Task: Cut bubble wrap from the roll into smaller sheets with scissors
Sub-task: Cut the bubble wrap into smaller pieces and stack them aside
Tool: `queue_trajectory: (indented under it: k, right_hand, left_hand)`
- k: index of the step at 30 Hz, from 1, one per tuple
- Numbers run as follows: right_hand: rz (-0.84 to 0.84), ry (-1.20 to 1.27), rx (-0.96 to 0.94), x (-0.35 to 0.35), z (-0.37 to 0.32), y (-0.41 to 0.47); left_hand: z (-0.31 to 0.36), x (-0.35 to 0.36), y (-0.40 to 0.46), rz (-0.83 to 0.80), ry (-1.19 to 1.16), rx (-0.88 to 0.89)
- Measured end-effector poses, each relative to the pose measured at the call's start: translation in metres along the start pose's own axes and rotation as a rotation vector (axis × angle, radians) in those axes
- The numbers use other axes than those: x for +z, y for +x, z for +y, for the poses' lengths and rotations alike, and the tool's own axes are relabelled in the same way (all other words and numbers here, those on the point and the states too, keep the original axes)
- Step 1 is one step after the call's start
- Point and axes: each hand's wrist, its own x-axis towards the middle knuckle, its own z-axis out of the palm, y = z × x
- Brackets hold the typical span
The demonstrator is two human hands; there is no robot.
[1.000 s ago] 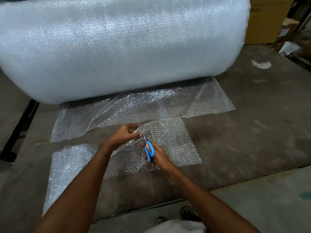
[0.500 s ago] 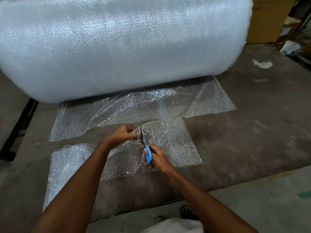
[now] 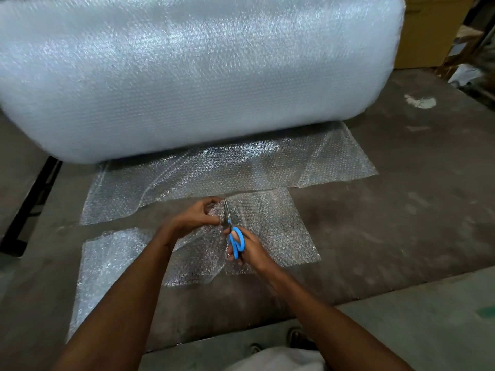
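A huge roll of bubble wrap (image 3: 187,76) lies across the far side of a dark table (image 3: 388,210). Its loose end (image 3: 214,175) is spread flat toward me. A strip hanging from that end (image 3: 270,228) is split by a cut running away from me. My right hand (image 3: 249,250) grips blue-handled scissors (image 3: 235,241), their blades pointing up the cut toward the roll. My left hand (image 3: 198,214) pinches the wrap just left of the blades. A cut piece (image 3: 107,263) lies flat at the left, partly under my left forearm.
Brown cardboard boxes (image 3: 428,36) and packaged items (image 3: 466,73) stand at the back right. A black frame (image 3: 29,210) runs along the table's left edge. A white smear (image 3: 419,101) marks the table. My shoe (image 3: 297,338) shows on the grey floor (image 3: 428,317) below.
The scissors and my right hand have advanced a little along the cut toward the roll. My left hand has kept its pinch beside the blades.
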Motion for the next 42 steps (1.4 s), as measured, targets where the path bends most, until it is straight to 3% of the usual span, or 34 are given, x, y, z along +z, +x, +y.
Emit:
queue_trajectory:
  k: [14, 23, 26, 31, 35, 42]
  right_hand:
    - [-0.018, -0.082, -0.034, -0.010, -0.008, -0.001]
    - [-0.053, -0.096, -0.114, -0.016, -0.026, -0.008]
    - [0.038, -0.182, -0.158, -0.028, -0.032, -0.008]
    - [0.325, -0.632, -0.256, -0.069, -0.036, -0.009]
    - [0.487, -0.917, -0.294, -0.105, -0.023, -0.002]
    - [0.643, -1.032, -0.234, -0.145, -0.026, -0.005]
  left_hand:
    - [0.008, 0.006, -0.001, -0.013, -0.104, -0.035]
    - [0.010, 0.006, 0.001, 0.155, 0.208, -0.018]
    - [0.019, 0.011, -0.001, 0.178, 0.278, 0.037]
    - [0.033, 0.010, -0.009, 0.224, 0.498, 0.030]
    - [0.046, 0.018, -0.012, 0.142, 0.173, 0.123]
    - [0.097, 0.061, 0.011, -0.083, 0.025, 0.171]
